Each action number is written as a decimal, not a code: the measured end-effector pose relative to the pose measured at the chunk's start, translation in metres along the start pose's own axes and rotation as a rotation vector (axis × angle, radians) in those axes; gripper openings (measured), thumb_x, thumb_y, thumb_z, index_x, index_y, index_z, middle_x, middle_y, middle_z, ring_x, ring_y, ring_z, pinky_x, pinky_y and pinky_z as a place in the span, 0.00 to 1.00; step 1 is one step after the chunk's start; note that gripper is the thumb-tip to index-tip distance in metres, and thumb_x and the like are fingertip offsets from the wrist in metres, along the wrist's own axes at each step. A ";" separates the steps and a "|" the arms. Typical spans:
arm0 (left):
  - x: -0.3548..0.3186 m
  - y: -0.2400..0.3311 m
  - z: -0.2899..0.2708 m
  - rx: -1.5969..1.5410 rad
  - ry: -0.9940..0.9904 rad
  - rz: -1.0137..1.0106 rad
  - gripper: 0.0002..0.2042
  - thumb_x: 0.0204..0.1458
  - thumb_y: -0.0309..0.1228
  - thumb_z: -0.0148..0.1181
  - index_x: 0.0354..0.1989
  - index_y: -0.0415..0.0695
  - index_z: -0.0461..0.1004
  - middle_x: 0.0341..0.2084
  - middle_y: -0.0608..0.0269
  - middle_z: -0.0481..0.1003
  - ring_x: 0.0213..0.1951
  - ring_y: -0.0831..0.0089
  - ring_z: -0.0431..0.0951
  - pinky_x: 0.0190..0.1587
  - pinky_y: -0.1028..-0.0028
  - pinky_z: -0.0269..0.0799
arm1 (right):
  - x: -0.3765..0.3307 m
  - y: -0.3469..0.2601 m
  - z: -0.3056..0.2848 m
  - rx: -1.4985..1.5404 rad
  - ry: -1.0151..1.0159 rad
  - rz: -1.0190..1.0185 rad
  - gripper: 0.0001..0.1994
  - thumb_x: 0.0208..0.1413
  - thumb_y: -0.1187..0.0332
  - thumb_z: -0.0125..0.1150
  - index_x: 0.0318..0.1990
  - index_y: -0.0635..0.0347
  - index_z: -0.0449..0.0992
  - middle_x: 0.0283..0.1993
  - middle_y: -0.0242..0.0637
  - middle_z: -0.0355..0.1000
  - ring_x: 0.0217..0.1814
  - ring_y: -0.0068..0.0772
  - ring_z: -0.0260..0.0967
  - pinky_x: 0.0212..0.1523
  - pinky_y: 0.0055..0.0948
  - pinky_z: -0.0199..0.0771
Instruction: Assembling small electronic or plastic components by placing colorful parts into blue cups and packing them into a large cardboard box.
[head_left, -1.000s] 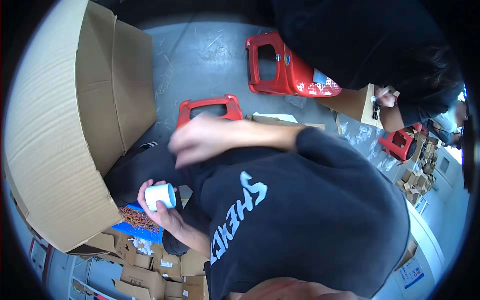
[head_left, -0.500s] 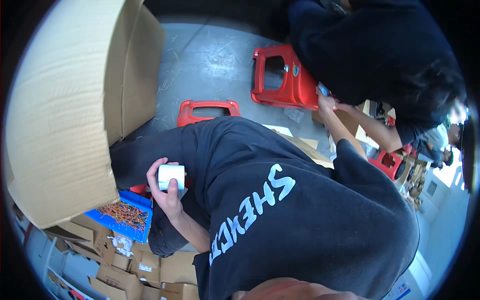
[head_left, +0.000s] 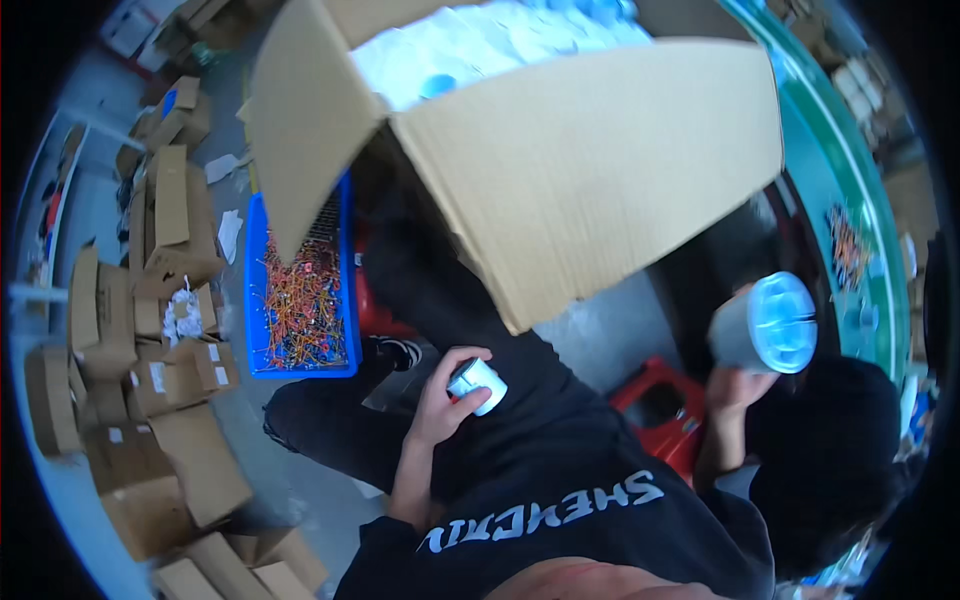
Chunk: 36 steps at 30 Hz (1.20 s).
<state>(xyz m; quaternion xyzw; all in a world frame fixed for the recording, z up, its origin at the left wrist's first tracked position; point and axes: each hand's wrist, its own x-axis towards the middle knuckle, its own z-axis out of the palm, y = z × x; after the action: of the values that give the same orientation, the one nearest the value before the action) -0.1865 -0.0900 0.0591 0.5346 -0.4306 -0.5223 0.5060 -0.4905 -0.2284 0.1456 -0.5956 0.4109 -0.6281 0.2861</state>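
Note:
My left hand (head_left: 436, 405) is closed around a small white cylinder (head_left: 484, 388), held over my lap. Out to the right, my right hand (head_left: 737, 388) grips a larger white round tub (head_left: 765, 325) from below. The tub is tilted, and its pale, shiny round end faces the right; what is inside cannot be made out. Ahead of me stands a big cardboard box (head_left: 620, 190) with its flaps spread. Many white pieces (head_left: 480, 50) fill it, too blurred to name.
A blue basket (head_left: 254, 310) of orange wire pieces (head_left: 305, 310) stands left of my legs. Several cardboard boxes (head_left: 175, 220) line the left side. A red stool (head_left: 660, 405) and a person in dark clothes (head_left: 830, 450) are at the right, near a green table (head_left: 865, 190).
The view has swung toward the cardboard box, whose inside now shows. My right hand, earlier reaching out beside the other person, now holds up the tub. My left hand keeps the white cylinder.

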 end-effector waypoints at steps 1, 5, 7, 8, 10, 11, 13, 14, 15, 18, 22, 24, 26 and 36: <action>-0.005 0.001 -0.009 -0.016 0.033 0.010 0.22 0.48 0.32 0.59 0.51 0.39 0.64 0.39 0.56 0.72 0.41 0.72 0.74 0.44 0.76 0.68 | 0.046 -0.007 0.018 0.080 -0.016 -0.209 0.27 0.51 0.57 0.61 0.52 0.67 0.65 0.42 0.42 0.71 0.43 0.41 0.71 0.50 0.38 0.70; -0.017 0.012 -0.033 -0.057 0.194 0.080 0.20 0.49 0.31 0.59 0.51 0.41 0.66 0.44 0.59 0.70 0.45 0.72 0.71 0.49 0.75 0.64 | 0.185 -0.087 0.174 -0.678 -0.477 -0.519 0.23 0.46 0.55 0.67 0.44 0.63 0.74 0.30 0.44 0.75 0.29 0.36 0.74 0.32 0.30 0.73; -0.023 0.014 -0.045 -0.093 0.298 0.139 0.20 0.49 0.31 0.58 0.51 0.41 0.65 0.44 0.59 0.70 0.45 0.72 0.71 0.49 0.73 0.66 | 0.257 -0.036 0.241 -1.005 -0.745 -0.568 0.25 0.44 0.50 0.66 0.43 0.62 0.76 0.33 0.44 0.76 0.32 0.40 0.75 0.34 0.34 0.75; -0.022 0.012 -0.052 -0.130 0.346 0.175 0.20 0.50 0.31 0.58 0.51 0.40 0.65 0.45 0.59 0.70 0.44 0.71 0.71 0.48 0.72 0.67 | 0.283 -0.020 0.267 -1.121 -0.834 -0.619 0.25 0.44 0.50 0.66 0.42 0.62 0.76 0.34 0.45 0.76 0.33 0.41 0.75 0.34 0.36 0.75; -0.026 0.010 -0.065 -0.173 0.405 0.220 0.20 0.50 0.31 0.57 0.52 0.40 0.65 0.45 0.59 0.69 0.44 0.71 0.72 0.47 0.71 0.69 | 0.325 0.014 0.309 -1.303 -0.996 -0.709 0.25 0.44 0.50 0.65 0.42 0.63 0.77 0.34 0.45 0.76 0.35 0.43 0.75 0.36 0.40 0.75; -0.030 0.008 -0.072 -0.209 0.469 0.223 0.21 0.51 0.33 0.57 0.52 0.40 0.64 0.45 0.58 0.69 0.44 0.69 0.72 0.44 0.68 0.72 | 0.336 0.028 0.328 -1.367 -1.080 -0.755 0.24 0.44 0.51 0.65 0.42 0.64 0.76 0.34 0.45 0.76 0.35 0.44 0.75 0.36 0.41 0.75; -0.044 0.003 -0.088 -0.280 0.613 0.222 0.23 0.53 0.39 0.56 0.53 0.39 0.62 0.45 0.55 0.67 0.43 0.66 0.74 0.39 0.64 0.78 | 0.325 0.019 0.363 -1.329 -1.078 -0.821 0.24 0.44 0.52 0.65 0.41 0.64 0.76 0.34 0.46 0.76 0.35 0.45 0.75 0.36 0.41 0.74; -0.050 0.000 -0.100 -0.290 0.646 0.219 0.23 0.53 0.39 0.56 0.53 0.39 0.62 0.45 0.55 0.67 0.43 0.66 0.74 0.39 0.64 0.78 | 0.317 0.012 0.382 -1.288 -1.069 -0.866 0.23 0.44 0.52 0.65 0.40 0.64 0.76 0.34 0.46 0.76 0.35 0.46 0.75 0.36 0.42 0.74; -0.055 -0.006 -0.113 -0.316 0.703 0.258 0.24 0.54 0.40 0.55 0.54 0.39 0.61 0.45 0.55 0.67 0.43 0.65 0.74 0.39 0.64 0.77 | 0.308 0.007 0.396 -1.253 -1.069 -0.905 0.23 0.43 0.53 0.65 0.40 0.64 0.76 0.33 0.47 0.76 0.35 0.46 0.75 0.36 0.42 0.74; -0.075 0.000 -0.149 -0.430 0.881 0.375 0.22 0.54 0.39 0.54 0.54 0.40 0.62 0.45 0.56 0.68 0.45 0.65 0.73 0.43 0.63 0.76 | 0.242 -0.041 0.393 -0.886 -0.843 -0.812 0.25 0.43 0.54 0.67 0.45 0.60 0.72 0.36 0.47 0.74 0.38 0.47 0.74 0.36 0.40 0.73; -0.063 0.015 -0.210 -0.169 1.068 0.389 0.22 0.55 0.41 0.54 0.53 0.40 0.65 0.43 0.58 0.71 0.43 0.72 0.73 0.42 0.73 0.72 | 0.141 -0.101 0.255 -0.703 -0.564 -0.943 0.26 0.47 0.66 0.67 0.52 0.66 0.66 0.40 0.48 0.72 0.40 0.38 0.73 0.37 0.33 0.75; -0.039 0.017 -0.242 -0.193 1.158 0.300 0.24 0.54 0.45 0.55 0.53 0.40 0.67 0.41 0.61 0.73 0.42 0.74 0.74 0.40 0.76 0.71 | 0.053 -0.106 0.218 -0.465 -1.103 -0.705 0.27 0.43 0.59 0.68 0.48 0.65 0.69 0.41 0.45 0.73 0.39 0.37 0.74 0.38 0.32 0.75; -0.020 0.018 -0.286 -0.187 1.135 0.222 0.25 0.52 0.47 0.58 0.51 0.40 0.68 0.39 0.62 0.74 0.39 0.75 0.75 0.39 0.75 0.71 | 0.021 -0.087 0.209 -0.216 -1.587 -0.397 0.30 0.38 0.51 0.70 0.45 0.65 0.71 0.42 0.41 0.73 0.38 0.37 0.74 0.38 0.32 0.75; 0.068 -0.044 -0.403 0.353 1.057 -0.131 0.33 0.42 0.49 0.67 0.49 0.35 0.67 0.45 0.53 0.69 0.48 0.63 0.71 0.48 0.70 0.70 | -0.066 0.034 0.598 -0.695 -1.552 -0.718 0.29 0.36 0.54 0.71 0.45 0.60 0.71 0.41 0.48 0.74 0.45 0.48 0.72 0.43 0.44 0.72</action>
<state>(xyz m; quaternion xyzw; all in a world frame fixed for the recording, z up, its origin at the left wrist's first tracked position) 0.2165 -0.1149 -0.0159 0.8259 -0.1653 -0.1334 0.5223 0.1018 -0.2943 0.0540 -0.9939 0.0599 0.0546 0.0745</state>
